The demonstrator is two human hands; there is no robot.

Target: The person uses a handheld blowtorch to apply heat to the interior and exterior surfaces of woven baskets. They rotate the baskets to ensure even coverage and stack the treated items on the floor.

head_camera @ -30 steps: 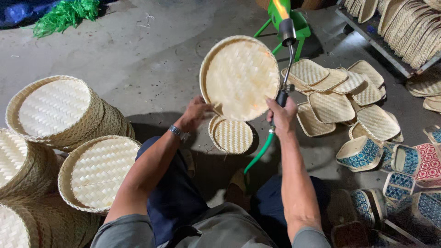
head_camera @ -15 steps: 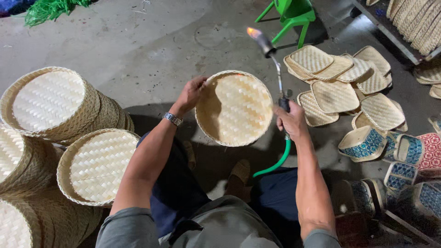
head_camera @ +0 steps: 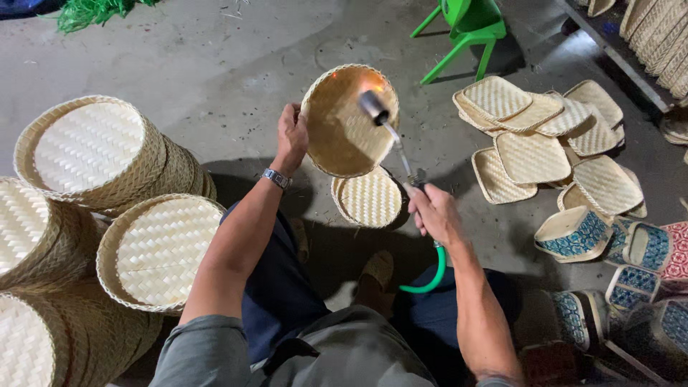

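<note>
Just above frame centre, your left hand (head_camera: pixel 292 136) pinches the light, stiff, scorchable round woven bamboo tray (head_camera: pixel 349 120) by its rim, while your right hand (head_camera: pixel 432 211) stays wrapped around the gas torch (head_camera: pixel 390 135) handle.

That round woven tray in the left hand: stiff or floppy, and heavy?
Probably stiff: the round woven tray keeps its shape though the left hand grips only one rim. Likely light, being thin weave held one-handed. Possibly scorch-prone where the torch glows.
</note>
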